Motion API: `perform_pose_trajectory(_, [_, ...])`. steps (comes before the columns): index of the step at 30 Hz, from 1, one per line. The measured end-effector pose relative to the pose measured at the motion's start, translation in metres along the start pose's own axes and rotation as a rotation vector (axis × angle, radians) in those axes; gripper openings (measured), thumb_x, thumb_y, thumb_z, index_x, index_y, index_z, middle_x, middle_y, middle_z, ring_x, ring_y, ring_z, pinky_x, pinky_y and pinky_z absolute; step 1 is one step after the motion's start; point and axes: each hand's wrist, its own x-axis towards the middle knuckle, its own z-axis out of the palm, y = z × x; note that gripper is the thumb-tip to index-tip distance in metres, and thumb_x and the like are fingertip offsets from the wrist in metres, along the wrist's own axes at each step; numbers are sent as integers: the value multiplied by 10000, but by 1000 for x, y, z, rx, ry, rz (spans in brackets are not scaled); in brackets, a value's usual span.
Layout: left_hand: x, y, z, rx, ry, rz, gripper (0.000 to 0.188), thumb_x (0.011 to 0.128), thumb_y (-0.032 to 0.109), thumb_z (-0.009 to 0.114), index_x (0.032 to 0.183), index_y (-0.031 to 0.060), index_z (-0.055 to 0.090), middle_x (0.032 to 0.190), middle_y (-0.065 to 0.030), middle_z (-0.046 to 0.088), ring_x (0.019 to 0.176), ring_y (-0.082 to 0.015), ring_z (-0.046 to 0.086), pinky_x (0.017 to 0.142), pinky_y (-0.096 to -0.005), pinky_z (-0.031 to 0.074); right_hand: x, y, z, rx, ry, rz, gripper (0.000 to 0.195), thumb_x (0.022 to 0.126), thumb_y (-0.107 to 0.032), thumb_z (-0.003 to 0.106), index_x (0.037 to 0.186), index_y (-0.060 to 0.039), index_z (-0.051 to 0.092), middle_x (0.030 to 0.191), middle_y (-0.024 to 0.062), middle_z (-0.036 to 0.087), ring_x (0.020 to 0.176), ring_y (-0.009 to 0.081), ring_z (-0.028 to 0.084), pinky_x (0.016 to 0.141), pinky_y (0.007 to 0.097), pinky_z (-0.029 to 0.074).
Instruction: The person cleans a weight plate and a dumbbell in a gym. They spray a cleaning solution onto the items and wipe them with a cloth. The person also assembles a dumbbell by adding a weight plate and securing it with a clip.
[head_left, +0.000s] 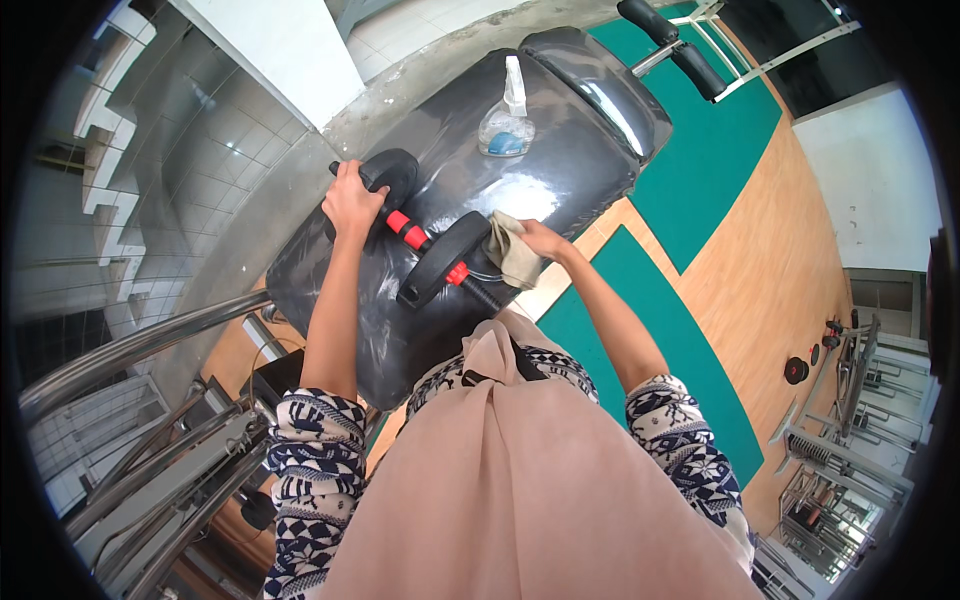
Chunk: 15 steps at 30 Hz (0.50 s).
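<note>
An adjustable dumbbell (409, 231) with black plates, a red-and-black grip and a red collar lies across a black padded gym bench (375, 330). My left hand (352, 201) grips its far end, with the thumb against the far weight plate (397, 174). Pinched in my right hand (546, 241) is a beige cloth (513, 251), bunched beside the outer face of the near weight plate (442, 259). The threaded bar end (480, 291) sticks out past the red collar towards me. Part of the far plate is covered by my left hand.
A clear spray bottle (508, 135) with a white trigger head stands on the bench. Green mats (660, 352) cover parts of the wood-look floor to the right. Chrome tubing (150, 349) is at the left, and foam rollers (675, 49) extend beyond the bench's far end.
</note>
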Motion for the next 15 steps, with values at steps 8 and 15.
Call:
perform_pose_trajectory(8, [4,-1,5,62,47,8,512,573,317,749,993,104,546,1012,-50,566,893,-298,578,721,-403,463,-74,-72,17,504,677,-192,307,853,-212,530,1028,40,540,846,137,638,780,198,606,722,300,460])
perform_pose_trajectory(15, [-6,-3,0,23,-5,-14,489,580,303,756,963,92,537,991,-58,559,882,-308,573,710,-421,457,-58,-80,206,45,1131,-451,563,678,30,506,1216,62,340,1162,218,405,1064,357,372,946,411,250])
